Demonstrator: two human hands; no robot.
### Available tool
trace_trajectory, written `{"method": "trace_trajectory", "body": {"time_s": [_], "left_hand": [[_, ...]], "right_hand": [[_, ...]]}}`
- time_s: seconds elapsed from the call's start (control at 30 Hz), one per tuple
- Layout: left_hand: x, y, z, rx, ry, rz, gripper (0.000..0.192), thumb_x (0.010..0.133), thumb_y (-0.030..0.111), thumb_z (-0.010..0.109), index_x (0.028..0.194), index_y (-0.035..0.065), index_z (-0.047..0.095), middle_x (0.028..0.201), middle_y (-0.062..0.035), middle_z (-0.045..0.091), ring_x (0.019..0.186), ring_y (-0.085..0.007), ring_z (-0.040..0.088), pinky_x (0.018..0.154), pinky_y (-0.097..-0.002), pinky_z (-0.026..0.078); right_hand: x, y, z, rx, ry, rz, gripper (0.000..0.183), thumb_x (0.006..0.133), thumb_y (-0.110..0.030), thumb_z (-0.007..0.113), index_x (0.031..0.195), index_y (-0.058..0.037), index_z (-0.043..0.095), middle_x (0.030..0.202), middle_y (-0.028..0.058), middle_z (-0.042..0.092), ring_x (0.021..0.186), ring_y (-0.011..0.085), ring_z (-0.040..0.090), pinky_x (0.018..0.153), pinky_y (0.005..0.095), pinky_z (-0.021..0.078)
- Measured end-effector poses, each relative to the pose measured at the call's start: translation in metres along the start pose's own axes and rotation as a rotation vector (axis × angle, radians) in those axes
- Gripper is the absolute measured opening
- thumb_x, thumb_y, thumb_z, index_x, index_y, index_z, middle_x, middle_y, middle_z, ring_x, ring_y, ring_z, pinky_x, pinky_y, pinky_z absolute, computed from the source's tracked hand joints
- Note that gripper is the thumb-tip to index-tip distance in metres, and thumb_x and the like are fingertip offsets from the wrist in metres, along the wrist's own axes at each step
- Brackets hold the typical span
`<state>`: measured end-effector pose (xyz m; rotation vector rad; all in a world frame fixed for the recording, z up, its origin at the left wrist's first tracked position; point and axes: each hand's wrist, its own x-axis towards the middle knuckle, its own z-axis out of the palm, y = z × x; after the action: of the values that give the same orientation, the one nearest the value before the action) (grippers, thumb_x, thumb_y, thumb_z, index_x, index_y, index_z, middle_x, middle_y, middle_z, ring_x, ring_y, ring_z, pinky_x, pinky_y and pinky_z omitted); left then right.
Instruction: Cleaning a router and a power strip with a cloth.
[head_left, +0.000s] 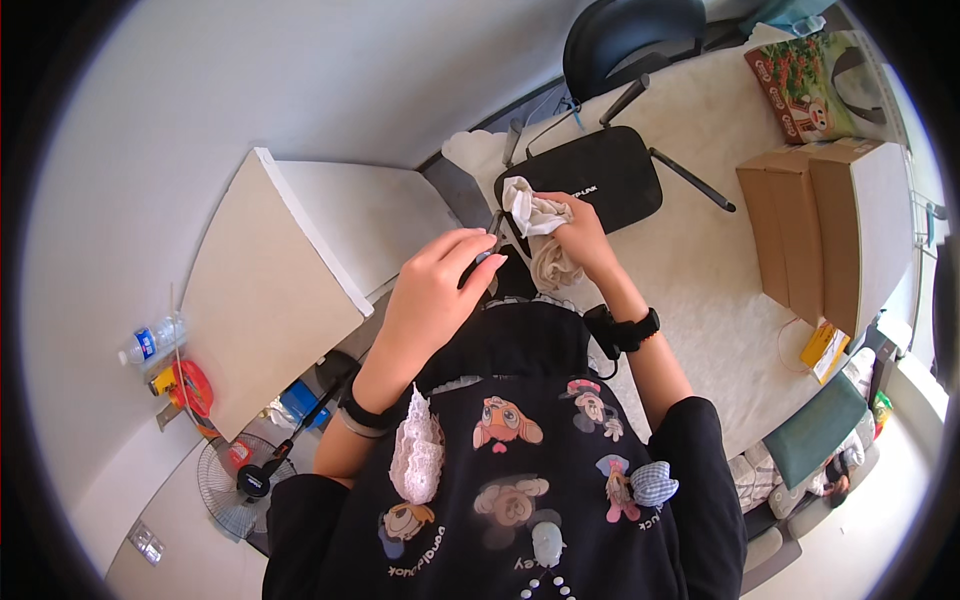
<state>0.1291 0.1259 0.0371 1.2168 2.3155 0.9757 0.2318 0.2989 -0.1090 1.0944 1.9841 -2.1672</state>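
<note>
A black router (611, 180) with several antennas lies on the pale cloth-covered table before me. My right hand (581, 232) grips a crumpled white cloth (532, 210) over the router's near left corner, and a cream bunch of the cloth hangs below the fingers. To the left, my left hand (450, 277) is raised beside one router antenna, its thumb and fingers curled with a gap between them. A small dark grey object shows partly at its fingertips; whether the hand grips it, I cannot tell.
Cardboard boxes (795, 232) and a printed bag (817, 90) stand on the table's right side. A black chair (630, 45) is behind the table. A white cabinet (262, 300) and a fan (247, 480) are at left. A person (840, 472) is partly visible at lower right.
</note>
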Motion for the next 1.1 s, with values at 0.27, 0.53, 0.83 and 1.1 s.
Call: {"method": "trace_trajectory", "body": {"time_s": [0.27,0.53,0.83,1.1], "left_hand": [[0.001,0.001,0.002,-0.145,-0.076,0.036,0.022,0.085,0.005,0.067,0.106,0.0011,0.065,0.105,-0.0138,0.068,0.091,-0.0298,0.067,0.077,-0.0338,0.053],[0.000,-0.007,0.004,0.027,0.060,0.249,0.026,0.076,0.000,0.074,0.100,0.0062,0.068,0.092,-0.0065,0.063,0.072,-0.0211,0.065,0.061,-0.0309,0.052],[0.004,-0.012,0.006,0.113,0.195,0.351,0.015,0.073,0.007,0.075,0.087,0.0090,0.069,0.081,0.0000,0.058,0.071,-0.0194,0.059,0.062,-0.0323,0.046],[0.006,-0.008,0.003,0.098,0.193,0.321,0.012,0.073,0.007,0.074,0.084,0.0094,0.068,0.079,0.0007,0.057,0.070,-0.0186,0.058,0.062,-0.0315,0.046]], "right_hand": [[-0.004,-0.013,0.014,-0.091,-0.077,-0.152,0.040,0.074,-0.002,0.060,0.114,-0.0057,0.066,0.103,0.0154,0.070,0.096,0.0243,0.068,0.085,0.0313,0.0491],[0.011,-0.055,-0.008,-0.244,-0.413,-0.283,0.039,0.072,0.002,0.058,0.110,-0.0046,0.069,0.100,0.0154,0.071,0.096,0.0275,0.067,0.086,0.0334,0.0491],[0.018,-0.100,-0.016,-0.370,-0.675,-0.404,0.037,0.071,0.003,0.061,0.108,-0.0005,0.068,0.098,0.0138,0.071,0.088,0.0220,0.067,0.082,0.0319,0.0505],[0.046,-0.060,0.000,-0.661,-0.518,-0.204,0.036,0.069,0.003,0.059,0.103,-0.0016,0.068,0.091,0.0170,0.070,0.085,0.0310,0.066,0.078,0.0340,0.0503]]}}
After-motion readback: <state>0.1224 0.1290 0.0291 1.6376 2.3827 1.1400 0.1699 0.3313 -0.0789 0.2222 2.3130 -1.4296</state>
